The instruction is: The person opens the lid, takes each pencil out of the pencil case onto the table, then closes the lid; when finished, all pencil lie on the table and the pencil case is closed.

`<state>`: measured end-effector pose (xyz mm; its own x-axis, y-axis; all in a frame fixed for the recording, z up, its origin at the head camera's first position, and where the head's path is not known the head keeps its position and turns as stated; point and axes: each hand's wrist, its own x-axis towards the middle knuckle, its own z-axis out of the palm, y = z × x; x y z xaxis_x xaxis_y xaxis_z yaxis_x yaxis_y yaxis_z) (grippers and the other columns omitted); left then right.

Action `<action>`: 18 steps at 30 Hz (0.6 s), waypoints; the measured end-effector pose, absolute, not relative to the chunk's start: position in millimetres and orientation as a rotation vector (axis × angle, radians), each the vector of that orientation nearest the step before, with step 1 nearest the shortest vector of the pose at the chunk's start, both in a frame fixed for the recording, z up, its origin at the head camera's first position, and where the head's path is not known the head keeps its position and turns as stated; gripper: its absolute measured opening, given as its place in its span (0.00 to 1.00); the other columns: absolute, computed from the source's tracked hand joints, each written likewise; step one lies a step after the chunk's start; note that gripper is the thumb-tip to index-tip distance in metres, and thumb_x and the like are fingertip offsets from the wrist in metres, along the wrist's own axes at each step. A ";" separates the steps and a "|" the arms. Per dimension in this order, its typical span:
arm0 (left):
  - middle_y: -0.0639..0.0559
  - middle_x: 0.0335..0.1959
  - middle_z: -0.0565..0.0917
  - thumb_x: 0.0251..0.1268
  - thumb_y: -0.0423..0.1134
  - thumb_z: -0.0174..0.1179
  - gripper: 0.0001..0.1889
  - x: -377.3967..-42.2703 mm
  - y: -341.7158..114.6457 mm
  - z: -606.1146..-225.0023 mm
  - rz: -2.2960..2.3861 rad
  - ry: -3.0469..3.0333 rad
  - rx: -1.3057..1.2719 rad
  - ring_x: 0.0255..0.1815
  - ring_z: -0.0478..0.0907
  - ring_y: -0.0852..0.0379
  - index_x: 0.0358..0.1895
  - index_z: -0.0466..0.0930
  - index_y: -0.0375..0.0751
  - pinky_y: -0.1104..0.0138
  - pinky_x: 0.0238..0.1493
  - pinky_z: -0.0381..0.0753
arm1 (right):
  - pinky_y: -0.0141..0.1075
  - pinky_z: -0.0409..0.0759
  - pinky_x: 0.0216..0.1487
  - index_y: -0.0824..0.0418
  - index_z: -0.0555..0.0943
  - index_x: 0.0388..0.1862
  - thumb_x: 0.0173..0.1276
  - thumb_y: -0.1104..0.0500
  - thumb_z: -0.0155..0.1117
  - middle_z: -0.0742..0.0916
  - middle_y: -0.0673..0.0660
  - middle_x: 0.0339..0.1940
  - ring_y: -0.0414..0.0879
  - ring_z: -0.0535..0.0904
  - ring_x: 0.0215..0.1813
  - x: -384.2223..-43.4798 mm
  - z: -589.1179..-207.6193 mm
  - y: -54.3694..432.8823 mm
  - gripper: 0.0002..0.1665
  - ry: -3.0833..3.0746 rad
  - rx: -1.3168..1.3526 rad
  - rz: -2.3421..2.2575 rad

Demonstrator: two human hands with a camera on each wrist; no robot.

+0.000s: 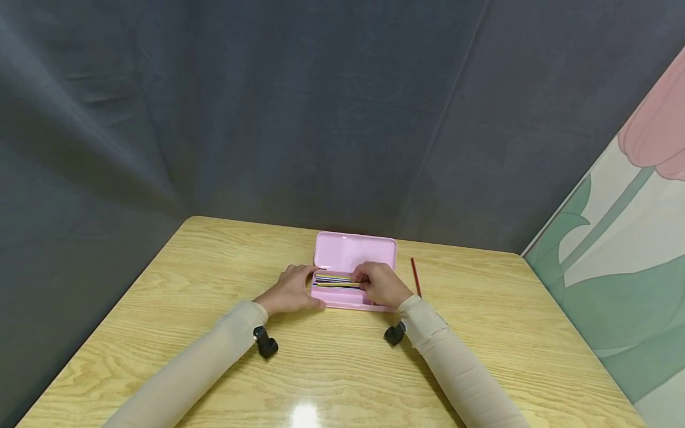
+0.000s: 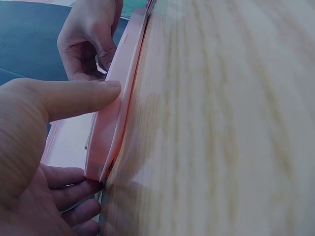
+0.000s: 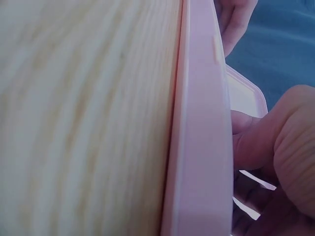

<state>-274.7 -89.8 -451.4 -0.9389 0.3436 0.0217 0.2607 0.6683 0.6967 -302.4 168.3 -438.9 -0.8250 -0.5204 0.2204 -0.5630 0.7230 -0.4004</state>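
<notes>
An open pink pencil case (image 1: 343, 301) lies on the table, its lid (image 1: 354, 251) tipped back toward the curtain. Inside are several thin pencils (image 1: 337, 285) with yellow, white and dark stripes, lying lengthwise. My left hand (image 1: 291, 290) holds the case's left end; in the left wrist view the thumb (image 2: 83, 98) presses the front wall while the fingers reach round the end. Over the right half of the case, my right hand (image 1: 383, 284) has its curled fingers down inside, pinching at the right end of a pencil. The front wall hides its fingertips in the right wrist view.
A dark red pencil (image 1: 415, 276) lies alone on the wooden table (image 1: 241, 249), right of the case. Behind the table hangs a dark curtain (image 1: 321, 119). A flower-patterned panel (image 1: 631, 267) borders the right side.
</notes>
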 end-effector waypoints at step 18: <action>0.47 0.71 0.74 0.46 0.50 0.78 0.49 -273.6 -88.6 -449.2 1.136 2.755 0.498 0.70 0.65 0.46 0.75 0.67 0.43 0.49 0.73 0.67 | 0.34 0.82 0.42 0.56 0.85 0.36 0.62 0.74 0.65 0.87 0.50 0.33 0.41 0.78 0.36 -299.3 -436.5 166.3 0.13 -2.799 0.806 0.763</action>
